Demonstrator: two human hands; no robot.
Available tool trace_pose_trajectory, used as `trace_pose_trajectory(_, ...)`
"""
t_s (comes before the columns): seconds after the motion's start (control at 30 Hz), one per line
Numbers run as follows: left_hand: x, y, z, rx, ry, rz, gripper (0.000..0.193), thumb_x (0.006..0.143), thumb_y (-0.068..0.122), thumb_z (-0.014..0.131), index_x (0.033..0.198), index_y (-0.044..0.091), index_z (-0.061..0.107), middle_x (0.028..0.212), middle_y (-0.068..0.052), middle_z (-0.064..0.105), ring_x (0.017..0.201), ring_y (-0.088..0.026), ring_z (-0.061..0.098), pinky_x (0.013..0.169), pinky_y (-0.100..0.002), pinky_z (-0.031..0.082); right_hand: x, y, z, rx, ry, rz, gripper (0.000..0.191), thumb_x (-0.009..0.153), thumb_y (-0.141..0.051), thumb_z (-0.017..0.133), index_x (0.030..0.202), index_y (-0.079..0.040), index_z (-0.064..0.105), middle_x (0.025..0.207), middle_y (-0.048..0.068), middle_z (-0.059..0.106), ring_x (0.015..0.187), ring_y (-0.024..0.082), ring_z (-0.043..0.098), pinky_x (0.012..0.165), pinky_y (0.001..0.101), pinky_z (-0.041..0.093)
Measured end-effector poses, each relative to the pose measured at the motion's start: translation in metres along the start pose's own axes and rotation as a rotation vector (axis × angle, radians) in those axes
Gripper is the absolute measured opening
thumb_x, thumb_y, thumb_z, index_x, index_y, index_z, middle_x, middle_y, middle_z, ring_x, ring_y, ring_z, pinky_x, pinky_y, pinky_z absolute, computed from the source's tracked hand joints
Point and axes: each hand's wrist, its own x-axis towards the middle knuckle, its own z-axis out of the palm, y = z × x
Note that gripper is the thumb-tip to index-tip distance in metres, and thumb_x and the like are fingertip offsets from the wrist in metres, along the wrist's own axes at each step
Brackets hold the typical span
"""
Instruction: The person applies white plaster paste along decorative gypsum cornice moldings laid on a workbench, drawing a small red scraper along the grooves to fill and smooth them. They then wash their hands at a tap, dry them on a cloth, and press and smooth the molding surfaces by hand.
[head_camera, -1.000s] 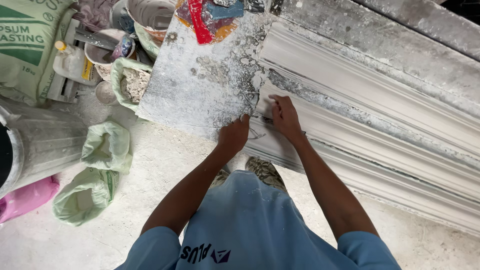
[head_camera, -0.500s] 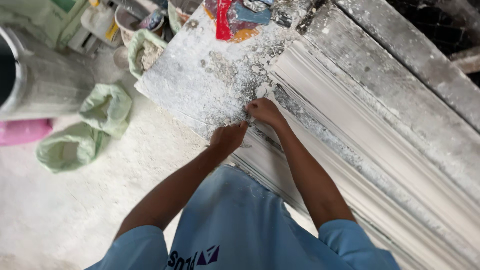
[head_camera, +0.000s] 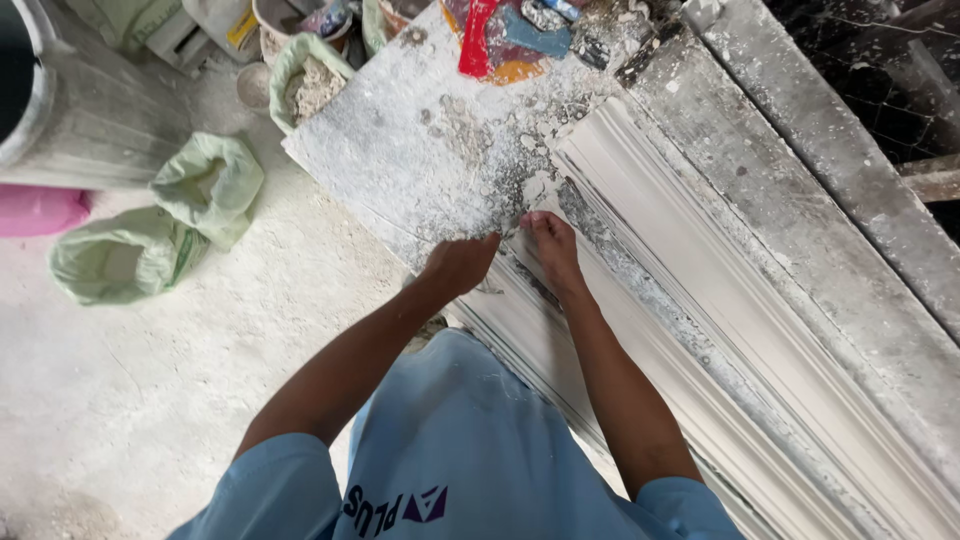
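Note:
A long white plaster moulding lies along a dusty bench, running from the middle down to the lower right. Its near end meets a grey slab covered in plaster dust. My right hand rests on that end with its fingertips pressed down on the profile; anything under them is hidden. My left hand sits curled right beside it, at the slab's lower edge, touching the moulding's side. Loose white crumbs lie just above my fingertips.
A metal drum stands at the far left with two green sacks and a pink object beside it. Buckets and a sack of powder crowd the top edge. Red and blue tools lie on the slab's far end.
The view has swung, so the drum and sacks shifted across the frame. Both hands stay at the moulding's end, the right one shifting slightly along it.

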Motion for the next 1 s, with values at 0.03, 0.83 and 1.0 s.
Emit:
trace_pose_trajectory(0.03,-0.003,-0.003,0.002,-0.005,0.051,0.028,0.024,0.098,0.013,0.047,0.120,0.004,0.052,0.086,-0.018,0.075,0.078,-0.039,0.074,0.061,-0.052,0.057,-0.001,0.001,-0.002,0.031,0.009,0.004,0.029,0.110,-0.027,0.055,0.106,-0.001,0.069,0.104,0.004,0.072,0.098,0.010,0.064,0.095,0.0278,0.050)
trace_pose_trajectory(0.83,0.039,0.032,-0.013,-0.119,-0.306,-0.114,0.024,0.103,0.016,0.044,0.120,0.002,0.054,0.110,-0.021,0.073,0.100,-0.039,0.073,0.084,-0.057,0.056,-0.016,0.028,-0.012,-0.858,0.490,-0.328,0.024,0.097,-0.021,0.070,0.103,-0.001,0.057,0.099,0.014,0.059,0.098,0.033,0.054,0.085,0.0454,0.047)
trace_pose_trajectory(1.0,0.095,0.034,-0.019,0.042,-0.594,-0.123,0.026,0.097,0.019,0.059,0.117,0.003,0.067,0.113,-0.017,0.074,0.104,-0.033,0.073,0.091,-0.051,0.054,-0.018,0.019,-0.012,-0.982,0.415,-0.485,0.042,0.099,-0.017,0.067,0.136,0.002,0.057,0.102,0.015,0.058,0.097,0.032,0.054,0.091,0.0478,0.045)
